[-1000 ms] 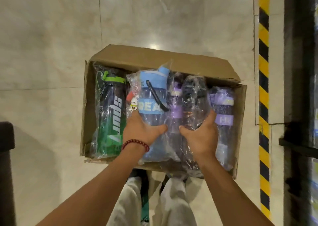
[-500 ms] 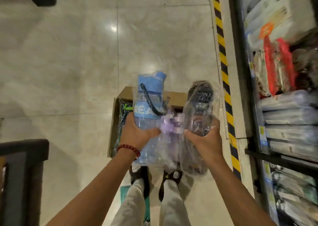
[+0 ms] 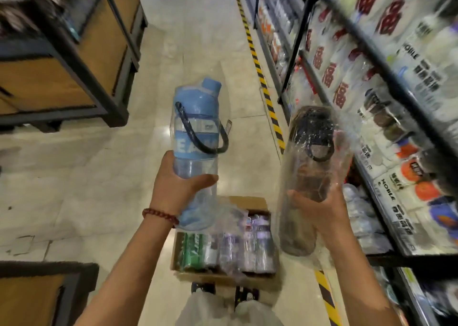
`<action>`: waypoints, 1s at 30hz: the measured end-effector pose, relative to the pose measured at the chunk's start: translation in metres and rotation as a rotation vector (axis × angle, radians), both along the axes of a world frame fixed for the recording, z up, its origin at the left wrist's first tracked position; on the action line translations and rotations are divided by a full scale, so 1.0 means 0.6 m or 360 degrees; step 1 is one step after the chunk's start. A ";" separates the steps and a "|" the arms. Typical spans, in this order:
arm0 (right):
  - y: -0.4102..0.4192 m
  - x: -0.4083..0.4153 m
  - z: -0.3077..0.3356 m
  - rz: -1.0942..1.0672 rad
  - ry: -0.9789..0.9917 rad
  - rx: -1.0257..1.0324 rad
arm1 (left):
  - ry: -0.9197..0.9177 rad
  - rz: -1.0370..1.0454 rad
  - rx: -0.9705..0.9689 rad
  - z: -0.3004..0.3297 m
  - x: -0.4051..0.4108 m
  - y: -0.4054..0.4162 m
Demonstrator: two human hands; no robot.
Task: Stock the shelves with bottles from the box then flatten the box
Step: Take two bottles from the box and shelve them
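Left hand point(image 3: 176, 189) gripping blue bottle point(image 3: 195, 137); right hand point(image 3: 319, 206) clasping dark bottle point(image 3: 309, 177), fingers wrapped, above box point(image 3: 223, 276).

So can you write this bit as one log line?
left hand: holds blue bottle | right hand: holds dark bottle | box: floor, bottles left

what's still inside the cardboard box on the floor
The cardboard box holds plastic-wrapped bottles lying side by side: a green bottle at the left, purple-trimmed ones to its right. Crumpled wrap hides the exact count and anything underneath.
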State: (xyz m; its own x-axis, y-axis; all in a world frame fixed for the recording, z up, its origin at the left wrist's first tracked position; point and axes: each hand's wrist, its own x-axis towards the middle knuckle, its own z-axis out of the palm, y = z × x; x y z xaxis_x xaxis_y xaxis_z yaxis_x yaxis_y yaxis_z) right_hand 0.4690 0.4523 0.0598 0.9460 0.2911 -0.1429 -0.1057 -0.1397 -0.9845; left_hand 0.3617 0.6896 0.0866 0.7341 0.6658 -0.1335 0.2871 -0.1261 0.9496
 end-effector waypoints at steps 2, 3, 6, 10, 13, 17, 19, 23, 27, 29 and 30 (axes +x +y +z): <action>-0.020 -0.008 0.036 -0.0074 -0.0036 0.0091 | -0.0092 -0.0045 -0.0009 0.041 -0.001 -0.020; -0.030 -0.012 0.051 -0.0110 -0.0051 0.0135 | -0.0136 -0.0084 0.0003 0.057 0.000 -0.031; -0.059 -0.020 0.085 -0.0200 0.0005 0.0319 | -0.0231 -0.0194 -0.0001 0.090 0.002 -0.062; -0.096 -0.040 0.116 -0.0304 0.0020 0.0144 | -0.0336 -0.0315 -0.0046 0.106 0.004 -0.090; -0.125 -0.066 0.131 -0.0480 -0.0092 0.0107 | -0.0418 -0.0435 -0.0082 0.113 0.013 -0.105; -0.139 -0.110 0.149 -0.0724 -0.0178 0.0077 | -0.0436 -0.0646 -0.0115 0.125 0.022 -0.107; -0.137 -0.141 0.154 -0.0885 -0.0161 0.0087 | -0.0395 -0.0753 -0.0173 0.122 0.020 -0.100; -0.129 -0.216 0.146 -0.1164 -0.0088 0.0146 | -0.0298 -0.0870 -0.0162 0.109 -0.002 -0.093; -0.134 -0.291 0.126 -0.1399 -0.0050 0.0001 | -0.0243 -0.1062 -0.0233 0.098 -0.012 -0.100; -0.140 -0.333 0.115 -0.1503 -0.0032 0.0007 | -0.0234 -0.1125 -0.0348 0.090 -0.018 -0.112; -0.143 -0.353 0.113 -0.1546 -0.0017 0.0005 | -0.0221 -0.1158 -0.0406 0.086 -0.021 -0.119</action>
